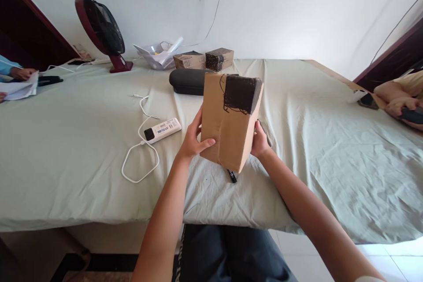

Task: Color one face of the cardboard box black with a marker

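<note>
Between my two hands is a brown cardboard box (216, 119), held tilted above the table. A patch of solid black colouring with loose dark lines covers its upper right corner. My left hand (194, 139) grips the left side, thumb lying across the front face. On the right side, my right hand (260, 139) presses against the box, with part of its fingers hidden behind it. Below the box's lower edge a black marker (232, 176) pokes out on the cloth. Part of a dark, thin object (265, 132) shows behind my right hand; I cannot make out what it is.
A white power bank (163, 130) with a white cable lies left. Behind the box are a black case (188, 81), two cardboard boxes (220, 58), a plastic basket (158, 59) and a fan (104, 31). Other people's hands (23, 73) show at both table ends.
</note>
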The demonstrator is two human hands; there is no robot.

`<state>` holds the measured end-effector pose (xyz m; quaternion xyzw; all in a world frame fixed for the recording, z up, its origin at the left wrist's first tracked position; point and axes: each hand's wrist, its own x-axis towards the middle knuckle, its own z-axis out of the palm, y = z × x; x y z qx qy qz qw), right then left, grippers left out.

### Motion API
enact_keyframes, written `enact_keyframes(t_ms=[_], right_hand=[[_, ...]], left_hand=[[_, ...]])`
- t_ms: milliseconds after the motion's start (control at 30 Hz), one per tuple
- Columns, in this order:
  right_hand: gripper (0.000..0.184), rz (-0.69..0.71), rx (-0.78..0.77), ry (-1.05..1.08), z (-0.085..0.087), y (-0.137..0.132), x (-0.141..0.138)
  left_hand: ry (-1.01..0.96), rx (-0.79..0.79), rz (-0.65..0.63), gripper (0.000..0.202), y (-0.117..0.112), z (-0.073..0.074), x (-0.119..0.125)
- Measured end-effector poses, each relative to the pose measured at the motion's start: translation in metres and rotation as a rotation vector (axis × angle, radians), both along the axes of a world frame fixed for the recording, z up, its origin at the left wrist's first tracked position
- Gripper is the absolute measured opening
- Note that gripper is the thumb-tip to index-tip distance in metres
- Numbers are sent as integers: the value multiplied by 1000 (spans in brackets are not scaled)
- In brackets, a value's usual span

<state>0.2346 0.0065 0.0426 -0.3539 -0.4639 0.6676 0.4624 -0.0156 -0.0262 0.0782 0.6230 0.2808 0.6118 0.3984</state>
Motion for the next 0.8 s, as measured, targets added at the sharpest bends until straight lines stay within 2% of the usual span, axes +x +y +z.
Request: enact_keyframes(t_ms=[133, 200, 300, 400, 500, 633, 700, 800], right_hand=[[88, 105, 33, 25, 13, -1, 8], [91, 222, -57, 30, 16, 0, 13], [107, 458, -227, -31, 19, 6, 21], [114, 534, -250, -147, 20, 11, 24], [108, 467, -198, -234, 20, 11, 22], [104, 355, -171, -205, 18, 9, 14], [99, 235, -96, -146, 14, 9, 11], [96, 45, 208, -210, 7, 11, 10]], left_hand=[[-86, -94, -1, 105, 6, 5, -1], [-69, -142, 19, 95, 9, 6, -4], [-24, -164, 58, 78, 12, 5, -6], [-34, -130, 165, 63, 13, 1, -3], [-38, -102, 251, 55, 16, -3, 3], [-118, -130, 249, 55, 23, -6, -3], [-150, -160, 186, 58, 26, -6, -11], [-140, -208, 19, 67, 28, -8, -20]])
